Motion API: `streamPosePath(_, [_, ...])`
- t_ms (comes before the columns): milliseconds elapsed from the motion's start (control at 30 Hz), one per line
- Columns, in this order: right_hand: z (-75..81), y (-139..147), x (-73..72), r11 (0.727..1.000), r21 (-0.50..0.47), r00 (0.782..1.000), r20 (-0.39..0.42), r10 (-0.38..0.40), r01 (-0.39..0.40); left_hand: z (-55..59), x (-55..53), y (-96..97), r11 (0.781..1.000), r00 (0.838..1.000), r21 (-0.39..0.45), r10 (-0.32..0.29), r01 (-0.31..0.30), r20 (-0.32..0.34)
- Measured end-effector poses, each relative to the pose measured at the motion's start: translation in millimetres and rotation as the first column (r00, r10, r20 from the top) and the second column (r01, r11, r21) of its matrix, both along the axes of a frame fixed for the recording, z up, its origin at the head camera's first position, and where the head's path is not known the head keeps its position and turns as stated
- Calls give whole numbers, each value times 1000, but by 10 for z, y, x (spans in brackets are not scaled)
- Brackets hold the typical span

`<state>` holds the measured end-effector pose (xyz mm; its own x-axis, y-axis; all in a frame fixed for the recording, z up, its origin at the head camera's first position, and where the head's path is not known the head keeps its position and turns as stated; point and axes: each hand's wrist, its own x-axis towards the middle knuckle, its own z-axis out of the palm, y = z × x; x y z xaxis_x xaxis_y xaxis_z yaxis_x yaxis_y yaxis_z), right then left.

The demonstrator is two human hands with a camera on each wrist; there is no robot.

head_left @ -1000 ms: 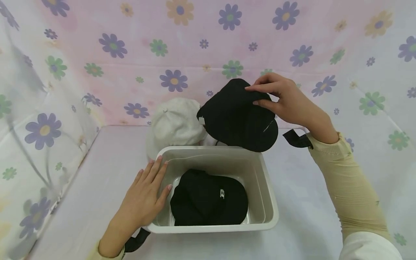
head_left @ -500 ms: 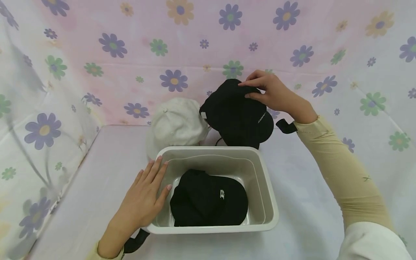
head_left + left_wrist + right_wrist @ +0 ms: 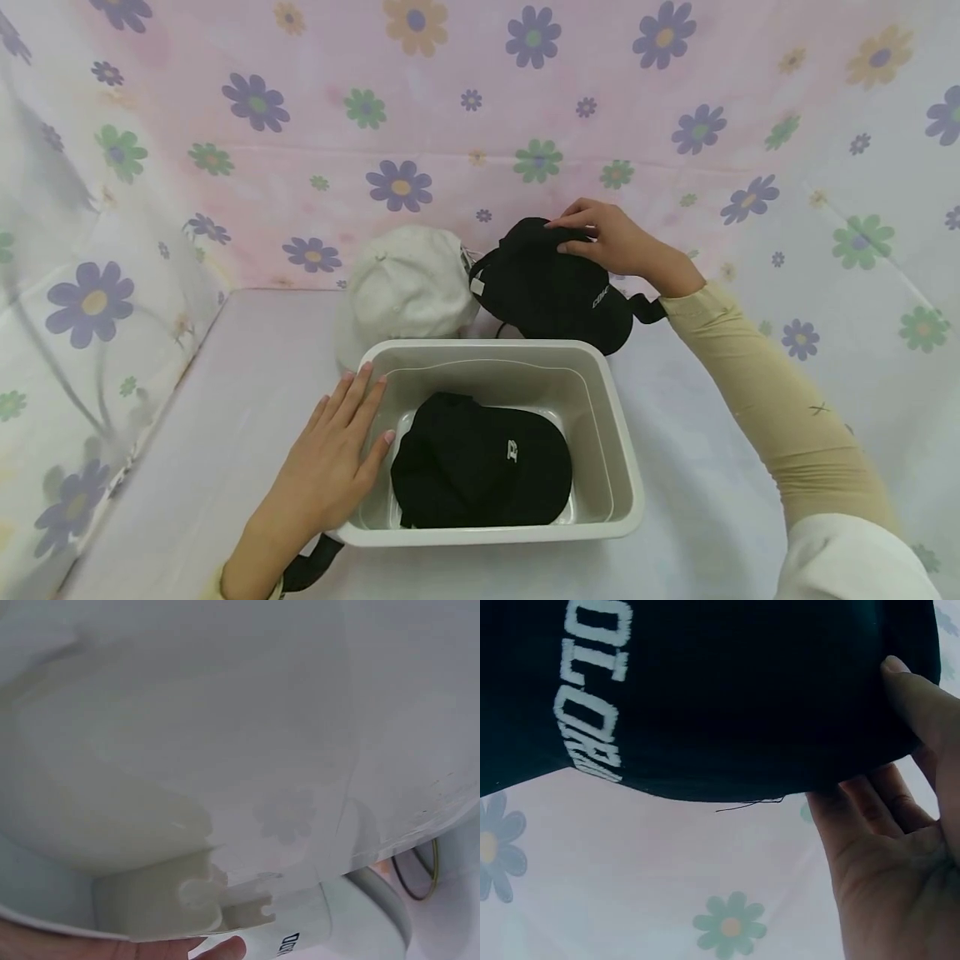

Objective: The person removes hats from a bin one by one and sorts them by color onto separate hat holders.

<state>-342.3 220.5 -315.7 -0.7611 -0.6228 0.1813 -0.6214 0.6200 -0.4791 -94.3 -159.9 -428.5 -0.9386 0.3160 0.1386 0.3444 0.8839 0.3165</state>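
Note:
My right hand [image 3: 611,237] pinches the crown of a black baseball cap [image 3: 547,279] behind the bin, to the right of a white cap [image 3: 408,279]. White lettering runs across the black cap [image 3: 705,697] in the right wrist view, where the thumb [image 3: 911,690] lies on the near side and the other fingers go behind. On the left rim of a pale grey plastic bin [image 3: 626,467], my left hand [image 3: 326,454] rests with its fingers straight. A second black cap [image 3: 480,467], bearing a small white emblem, lies inside the bin.
A flower-patterned cloth [image 3: 450,100] hangs close behind the caps, and another side of it stands at the left. The bin sits on a pale covered table [image 3: 255,358]. In the left wrist view, the bin's pale wall [image 3: 150,780] fills most of the picture.
My right hand has moved left and then down with the black cap, which now sits lower beside the white cap. The left hand and the bin have stayed put.

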Motion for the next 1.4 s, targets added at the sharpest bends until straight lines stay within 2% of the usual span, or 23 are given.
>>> streamPosePath(133, [47, 1, 15, 1000, -5, 999, -45, 10, -11, -1, 3, 0, 1000, 1000, 3, 0, 0, -1])
streamPosePath(333, [133, -27, 59, 989, -147, 995, -100, -12, -3, 0, 6, 1, 1000, 1000, 12, -1, 1, -8])
streamPosePath(400, [109, -47, 55, 988, -151, 995, -97, -10, -5, 2, 7, 1, 1000, 1000, 16, 2, -3, 1])
streamPosePath(600, [-64, -40, 47, 999, -50, 1000, -2, -19, 19, 0, 5, 15, 999, 1000, 33, 1, -2, 27])
streamPosePath(767, [-136, -21, 51, 998, -59, 999, 33, -18, 20, -17, 4, 15, 999, 999, 38, 4, -5, 33])
streamPosePath(1000, [-137, -17, 50, 998, -64, 994, 106, -15, 22, -17, -2, 10, 999, 999, 52, 3, -5, 38])
streamPosePath(1200, [-161, 26, 19, 998, -56, 980, 198, -21, 33, -22, -6, 1, 998, 999, 62, -1, -1, 33])
streamPosePath(1400, [-175, 46, -28, 999, -45, 967, 255, 2, 10, -25, -5, -7, 998, 1000, 69, -3, 1, 29])
